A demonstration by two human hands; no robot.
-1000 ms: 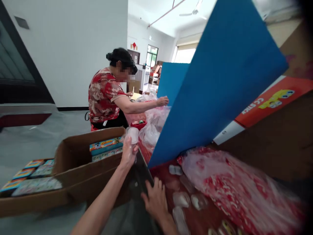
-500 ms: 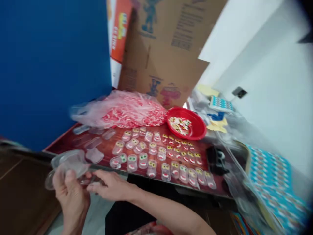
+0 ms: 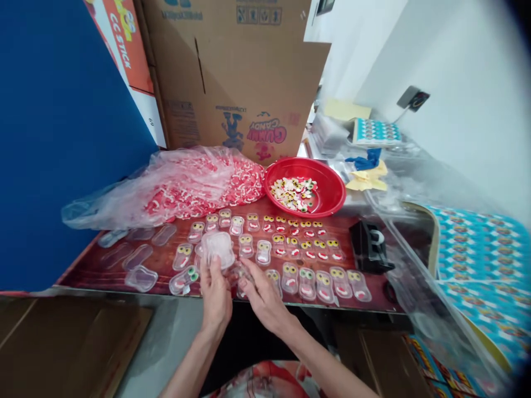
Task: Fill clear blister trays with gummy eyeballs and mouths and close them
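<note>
Gripping stack of clear plastic shells (image 3: 218,248) — left hand (image 3: 215,296) closed on it; right hand (image 3: 263,298) touching, fingers narrow — near edge of red tray (image 3: 103,271).

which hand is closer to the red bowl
The right hand. It sits at the near table edge, below and left of the red bowl. The left hand, with a clear plastic shell in its grip, is farther left.

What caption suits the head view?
Left hand lifts a clear tray; right hand beside it, above filled trays.
</note>
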